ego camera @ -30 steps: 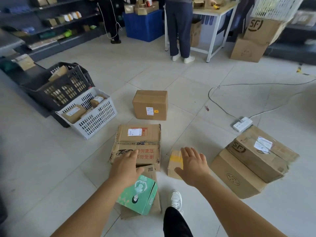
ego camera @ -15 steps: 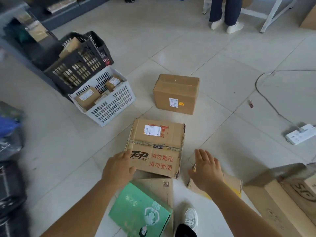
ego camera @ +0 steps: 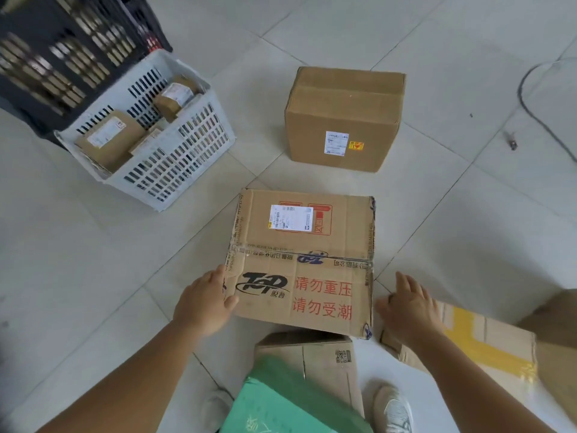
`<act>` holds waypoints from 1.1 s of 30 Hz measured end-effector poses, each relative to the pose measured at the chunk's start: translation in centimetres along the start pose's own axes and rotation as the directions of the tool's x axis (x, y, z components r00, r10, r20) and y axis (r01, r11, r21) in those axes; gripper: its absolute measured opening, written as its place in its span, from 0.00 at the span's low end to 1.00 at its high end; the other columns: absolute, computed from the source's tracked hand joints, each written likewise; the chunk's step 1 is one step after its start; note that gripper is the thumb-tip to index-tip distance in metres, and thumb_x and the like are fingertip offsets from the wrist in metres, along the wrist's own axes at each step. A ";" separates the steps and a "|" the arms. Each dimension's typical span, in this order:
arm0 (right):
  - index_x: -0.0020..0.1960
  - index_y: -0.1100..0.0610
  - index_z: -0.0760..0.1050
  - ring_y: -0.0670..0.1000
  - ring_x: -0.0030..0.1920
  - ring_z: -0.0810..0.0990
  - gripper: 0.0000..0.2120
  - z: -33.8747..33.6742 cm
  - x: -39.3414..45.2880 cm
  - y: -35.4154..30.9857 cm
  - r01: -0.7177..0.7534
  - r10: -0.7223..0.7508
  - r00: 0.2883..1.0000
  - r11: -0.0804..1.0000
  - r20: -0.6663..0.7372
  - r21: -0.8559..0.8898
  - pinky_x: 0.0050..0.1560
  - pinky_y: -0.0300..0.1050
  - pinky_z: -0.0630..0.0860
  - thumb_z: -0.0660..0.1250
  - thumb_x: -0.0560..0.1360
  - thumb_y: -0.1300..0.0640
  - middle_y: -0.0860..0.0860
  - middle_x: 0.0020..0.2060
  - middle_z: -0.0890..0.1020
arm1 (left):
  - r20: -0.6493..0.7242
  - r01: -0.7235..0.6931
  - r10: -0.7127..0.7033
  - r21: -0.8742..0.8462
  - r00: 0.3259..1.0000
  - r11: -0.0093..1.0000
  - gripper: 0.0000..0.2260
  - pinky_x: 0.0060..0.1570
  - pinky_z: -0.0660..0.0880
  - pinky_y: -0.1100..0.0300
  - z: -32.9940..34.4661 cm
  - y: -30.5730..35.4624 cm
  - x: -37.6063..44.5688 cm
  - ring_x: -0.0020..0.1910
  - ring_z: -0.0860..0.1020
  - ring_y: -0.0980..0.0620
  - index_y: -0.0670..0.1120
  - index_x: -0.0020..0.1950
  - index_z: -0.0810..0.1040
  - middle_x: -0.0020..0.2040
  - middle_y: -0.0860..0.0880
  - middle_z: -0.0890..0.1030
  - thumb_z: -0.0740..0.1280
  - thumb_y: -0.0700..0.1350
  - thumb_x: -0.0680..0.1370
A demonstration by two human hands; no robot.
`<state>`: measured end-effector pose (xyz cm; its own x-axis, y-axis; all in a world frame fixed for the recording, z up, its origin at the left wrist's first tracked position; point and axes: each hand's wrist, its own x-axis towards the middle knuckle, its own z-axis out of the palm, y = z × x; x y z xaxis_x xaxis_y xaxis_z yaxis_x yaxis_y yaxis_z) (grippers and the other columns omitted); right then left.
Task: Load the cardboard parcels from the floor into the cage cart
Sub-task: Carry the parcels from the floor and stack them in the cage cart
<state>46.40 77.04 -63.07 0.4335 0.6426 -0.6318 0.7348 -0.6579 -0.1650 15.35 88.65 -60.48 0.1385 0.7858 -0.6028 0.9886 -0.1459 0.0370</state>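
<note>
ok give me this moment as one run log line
left hand: on printed box left edge | right hand: open, off right edge | box: on floor, not lifted

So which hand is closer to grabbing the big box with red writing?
Left. The left hand already grips the printed box's left edge, thumb on top. The right hand hovers open beside its right edge, probably not touching.
</note>
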 end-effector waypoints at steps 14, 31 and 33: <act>0.76 0.55 0.52 0.60 0.66 0.70 0.44 12.0 15.0 -1.0 -0.117 0.117 0.993 0.988 0.010 0.099 0.64 0.61 0.72 0.71 0.71 0.41 0.57 0.67 0.70 | 0.025 0.029 -0.025 -0.172 0.999 0.985 0.34 0.56 0.77 0.45 11.6 -5.2 18.6 0.60 0.76 0.42 0.46 0.76 0.54 0.67 0.43 0.71 0.66 0.55 0.76; 0.74 0.38 0.47 0.57 0.47 0.83 0.51 12.6 17.3 0.2 -0.096 0.138 0.990 0.817 -0.032 0.569 0.35 0.54 0.83 0.79 0.66 0.56 0.56 0.66 0.71 | -0.077 0.104 -0.195 -0.632 0.978 0.768 0.39 0.56 0.72 0.53 12.9 -4.4 18.9 0.60 0.76 0.45 0.49 0.73 0.60 0.63 0.48 0.75 0.78 0.43 0.68; 0.74 0.38 0.48 0.57 0.45 0.84 0.50 10.9 16.3 0.1 -0.072 0.130 0.990 0.803 -0.056 0.591 0.32 0.52 0.83 0.78 0.67 0.57 0.55 0.65 0.73 | -0.101 0.086 -0.199 -0.650 0.975 0.755 0.40 0.56 0.73 0.52 11.5 -4.4 17.7 0.60 0.76 0.46 0.51 0.72 0.61 0.64 0.49 0.75 0.79 0.44 0.67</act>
<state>47.84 83.22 -81.67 0.5541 0.5726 -0.6042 0.2507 -0.8069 -0.5349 12.77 96.30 -80.49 -0.0554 0.8558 -0.5142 0.7966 0.3484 0.4940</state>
